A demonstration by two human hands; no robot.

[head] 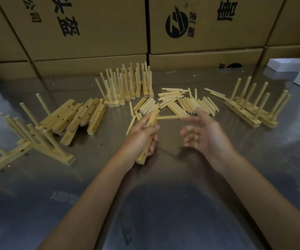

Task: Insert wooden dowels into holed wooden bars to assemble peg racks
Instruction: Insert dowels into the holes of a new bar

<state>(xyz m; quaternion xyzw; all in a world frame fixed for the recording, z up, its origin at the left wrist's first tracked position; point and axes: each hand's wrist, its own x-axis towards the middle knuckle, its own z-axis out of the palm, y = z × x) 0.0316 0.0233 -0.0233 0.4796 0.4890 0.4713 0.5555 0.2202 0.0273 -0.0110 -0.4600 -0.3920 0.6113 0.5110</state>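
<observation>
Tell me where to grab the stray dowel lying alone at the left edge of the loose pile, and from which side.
Pinch the lone dowel near its middle, coming from above with fingers across its width. It lies flat on the table, slanted, apart from the loose pile, so both long sides look open. The left hand holds a bar; the right hand looks free.

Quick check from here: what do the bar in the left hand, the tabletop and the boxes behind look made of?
Bar: pale, seemingly unfinished wood, light tan and matte with drilled holes. Tabletop: probably stainless steel or similar sheet metal; grey and glossy, it mirrors the boxes and arms. Boxes: brown cardboard, matte, with black printing and visible seams.
</observation>
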